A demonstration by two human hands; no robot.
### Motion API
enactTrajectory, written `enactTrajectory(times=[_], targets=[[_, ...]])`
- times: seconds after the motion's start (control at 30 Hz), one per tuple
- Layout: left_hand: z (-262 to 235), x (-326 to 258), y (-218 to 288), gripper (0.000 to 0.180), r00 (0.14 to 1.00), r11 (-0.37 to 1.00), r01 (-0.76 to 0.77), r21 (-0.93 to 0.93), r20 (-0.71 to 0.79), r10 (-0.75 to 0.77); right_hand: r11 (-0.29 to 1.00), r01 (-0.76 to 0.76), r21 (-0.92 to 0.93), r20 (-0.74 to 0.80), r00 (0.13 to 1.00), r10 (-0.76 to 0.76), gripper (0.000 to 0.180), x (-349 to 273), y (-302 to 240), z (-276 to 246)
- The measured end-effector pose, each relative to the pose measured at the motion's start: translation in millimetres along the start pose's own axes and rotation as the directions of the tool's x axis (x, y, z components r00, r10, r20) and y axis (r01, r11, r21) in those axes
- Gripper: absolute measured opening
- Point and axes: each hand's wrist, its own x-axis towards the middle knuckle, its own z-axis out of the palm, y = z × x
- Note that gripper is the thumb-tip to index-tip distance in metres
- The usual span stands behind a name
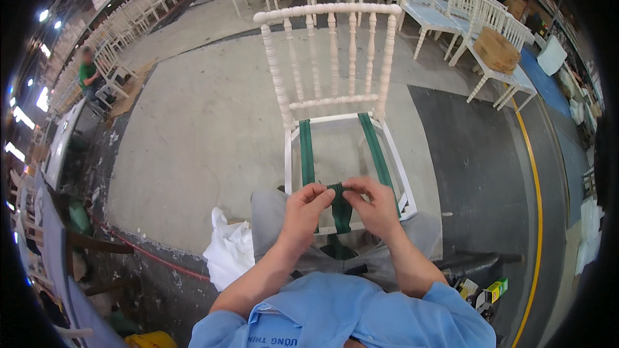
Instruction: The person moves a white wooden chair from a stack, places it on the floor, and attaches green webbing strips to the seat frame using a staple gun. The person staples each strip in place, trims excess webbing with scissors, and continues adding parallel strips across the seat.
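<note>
1. Near the 6 o'clock edge of white chair (334, 101): green strap (342, 214), long axis 12-to-6.
2. Pinched by left hand (303, 211) and right hand (376, 207), equally near; extending from grip toward 6 o'clock.

I count one left hand (306, 209), one right hand (374, 208), one near chair frame (327, 9) with five inner spindles (334, 58) and two side posts (273, 71), three green straps (306, 148), one white cloth (229, 252), one brown bundle (496, 49) and one yellow floor line (535, 187)
</note>
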Motion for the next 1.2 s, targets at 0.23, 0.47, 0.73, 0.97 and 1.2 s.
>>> enactTrajectory(times=[0.23, 0.47, 0.73, 0.97, 1.2], targets=[[16, -2, 11, 0.011, 0.997, 0.998, -0.053, 0.033, 0.066, 0.051, 0.996, 0.067, -0.052, -0.069, 0.995, -0.07, 0.019, 2, 3, -9], [23, -8, 7, 0.012, 0.996, 0.999, -0.044, 0.025, 0.074, 0.042, 0.991, 0.079, -0.105, -0.077, 0.993, -0.087, 0.02, -7, 4, -14], [21, -8, 2, 0.012, 0.998, 0.988, -0.047, 0.148, 0.044, 0.041, 0.933, 0.253, -0.255, -0.068, 0.958, -0.278, 0.018, -6, 9, -13], [30, -5, -2, 0.013, 0.927, 0.821, -0.322, 0.471, -0.019, 0.374, 0.913, 0.271, -0.304, -0.024, 0.956, -0.292, 0.015, 6, 12, -13], [19, 27, -9, 0.015, 0.804, 0.543, -0.482, 0.687, 0.101, 0.586, 0.896, 0.264, -0.357, 0.025, 0.961, -0.274, 0.016, 33, 26, -17]])
